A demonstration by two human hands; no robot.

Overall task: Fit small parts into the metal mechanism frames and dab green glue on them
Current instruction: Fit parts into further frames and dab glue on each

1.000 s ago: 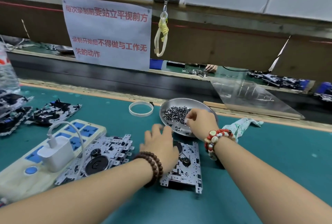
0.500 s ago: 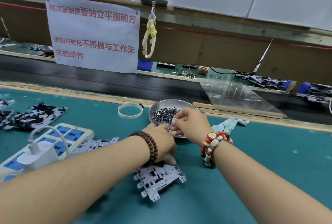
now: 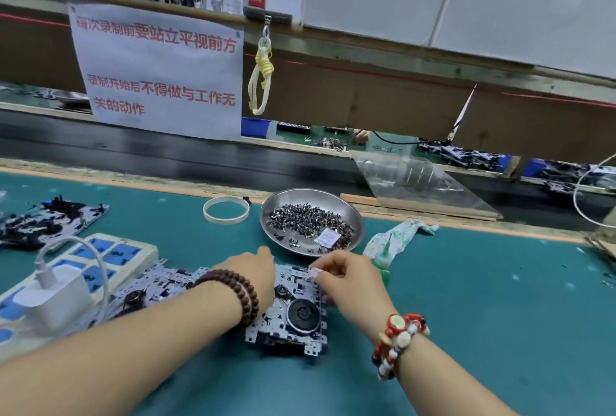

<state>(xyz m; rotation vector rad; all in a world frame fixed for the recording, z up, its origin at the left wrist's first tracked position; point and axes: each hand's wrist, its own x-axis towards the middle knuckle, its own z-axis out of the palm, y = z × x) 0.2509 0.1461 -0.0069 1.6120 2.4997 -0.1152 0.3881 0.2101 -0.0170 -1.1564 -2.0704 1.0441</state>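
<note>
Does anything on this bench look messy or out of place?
A little. A small white-and-purple packet lies among the tiny metal parts in the round steel dish, and the crumpled cloth beside it is smeared green. Otherwise orderly.

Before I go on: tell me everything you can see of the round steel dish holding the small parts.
The shallow round dish of shiny steel sits flat on the green mat, just beyond the metal mechanism frame the hands are working on. A loose heap of small dark metal parts fills its middle and spreads toward the near rim, with a small pale packet lying among them. Neither the left hand nor the right hand touches it. A white ring lies to its left, apart.
</note>
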